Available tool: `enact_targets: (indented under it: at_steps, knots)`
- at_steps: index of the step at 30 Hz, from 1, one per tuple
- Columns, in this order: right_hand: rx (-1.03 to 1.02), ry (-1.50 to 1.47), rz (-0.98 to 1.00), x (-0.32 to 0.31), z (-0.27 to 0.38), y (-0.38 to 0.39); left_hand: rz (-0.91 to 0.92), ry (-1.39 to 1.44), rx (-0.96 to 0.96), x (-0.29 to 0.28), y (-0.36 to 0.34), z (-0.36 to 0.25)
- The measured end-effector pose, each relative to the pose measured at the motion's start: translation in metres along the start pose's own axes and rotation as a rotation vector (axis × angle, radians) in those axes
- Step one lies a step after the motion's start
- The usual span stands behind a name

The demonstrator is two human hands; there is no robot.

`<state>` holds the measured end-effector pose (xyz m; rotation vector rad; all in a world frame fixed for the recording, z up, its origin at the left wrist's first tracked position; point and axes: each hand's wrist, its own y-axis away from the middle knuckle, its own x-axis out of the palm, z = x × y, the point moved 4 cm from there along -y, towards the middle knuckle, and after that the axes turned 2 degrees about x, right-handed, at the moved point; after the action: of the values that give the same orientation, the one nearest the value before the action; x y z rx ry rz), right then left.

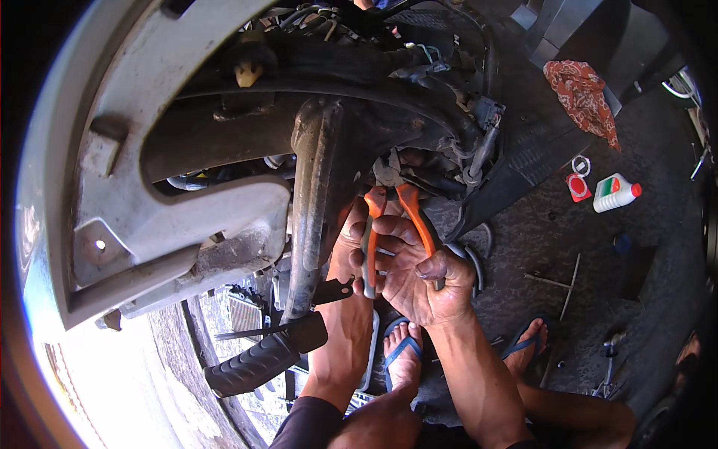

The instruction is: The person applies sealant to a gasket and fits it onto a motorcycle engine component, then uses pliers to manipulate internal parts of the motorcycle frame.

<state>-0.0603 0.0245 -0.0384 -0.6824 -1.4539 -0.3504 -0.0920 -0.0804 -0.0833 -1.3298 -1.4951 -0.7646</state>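
My right hand [411, 280], palm up, is wrapped round pliers [410, 202] with orange and grey handles. Its thumb presses one handle and its fingers curl over the other, and the handles stand apart. The metal jaws point up against dark parts and black hoses [434, 182] under a motorbike's frame. Whether the jaws grip anything is hard to make out. My left hand [350, 232] reaches up just left of the pliers, beside a worn metal tube [310, 179]. Its fingers are hidden behind the pliers and the frame.
A pale body panel [179, 112] fills the left, with a black rubber footrest [265, 363] below it. On the dark floor at right lie a patterned red cloth [582, 101], a white bottle with red cap [617, 193], a red-and-white round item [577, 185] and a T-handle wrench [570, 288].
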Motion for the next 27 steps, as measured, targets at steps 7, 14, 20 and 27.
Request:
enact_targets:
  at_steps: [7,14,20,27]
  knots:
    - [0.017,-0.037,0.009,-0.001,-0.002,-0.001,-0.006,0.004,0.002,-0.008,0.0,-0.003]
    - [0.192,0.091,-0.019,-0.009,0.017,0.023,0.002,0.0,-0.019,0.0,0.003,0.005]
    - [0.346,0.44,-0.265,-0.039,0.044,0.134,-0.211,-0.244,0.01,-0.003,0.046,0.006]
    - [0.149,1.044,-1.282,-0.139,0.038,0.277,-0.614,-1.194,-0.26,-0.065,0.174,0.047]
